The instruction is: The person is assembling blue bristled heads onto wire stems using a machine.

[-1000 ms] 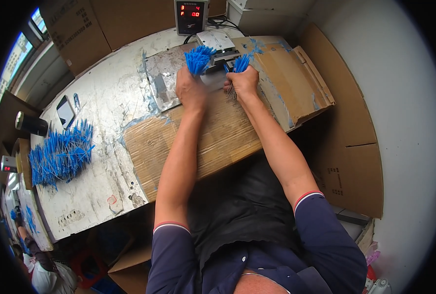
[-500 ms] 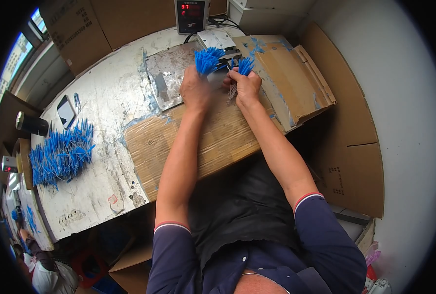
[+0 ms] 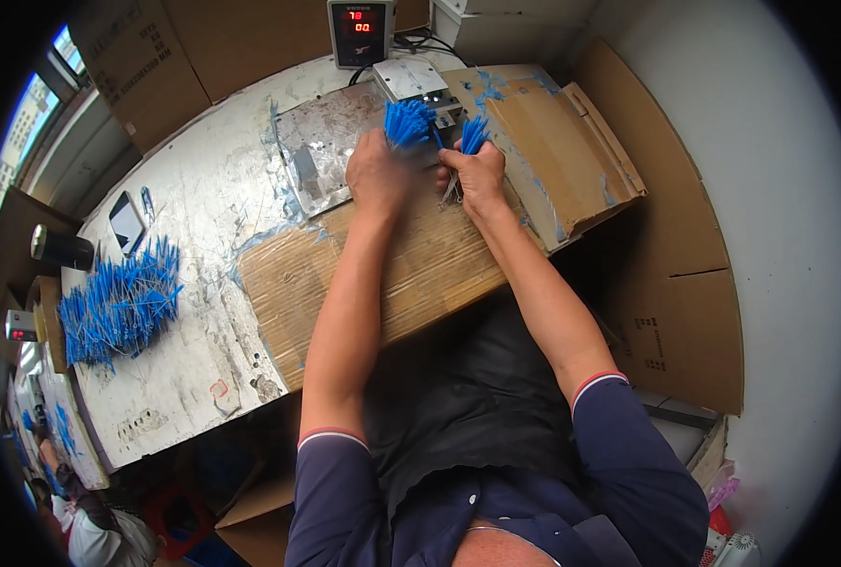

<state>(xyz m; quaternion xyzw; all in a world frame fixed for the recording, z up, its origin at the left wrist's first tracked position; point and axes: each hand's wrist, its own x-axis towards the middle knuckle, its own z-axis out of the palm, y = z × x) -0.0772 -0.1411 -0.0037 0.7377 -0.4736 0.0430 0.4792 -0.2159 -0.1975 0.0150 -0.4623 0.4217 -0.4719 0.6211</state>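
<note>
My left hand (image 3: 375, 177) is closed around a thick bundle of thin blue-tipped strands (image 3: 408, 123), their blue ends pointing up and away from me. To its right, my right hand (image 3: 478, 177) grips a smaller bunch of the same strands (image 3: 475, 135), with pale thin ends hanging below the fingers. One blue strand (image 3: 438, 138) stands apart between the hands, near the right thumb and index finger. Just beyond the hands sits a small metal device (image 3: 446, 111). Blur hides the inner side of my left hand.
A pile of blue strands (image 3: 122, 304) lies at left, near a phone (image 3: 126, 224) and a black cylinder (image 3: 61, 247). At the back stands a box with a red display (image 3: 361, 34). Flat cardboard (image 3: 335, 283) covers the near edge; a carton (image 3: 557, 156) is at right. Someone works at far left.
The bunch in my right hand looks thinner, and that hand sits slightly lower. The figures on the red display differ. Both hands keep their grip.
</note>
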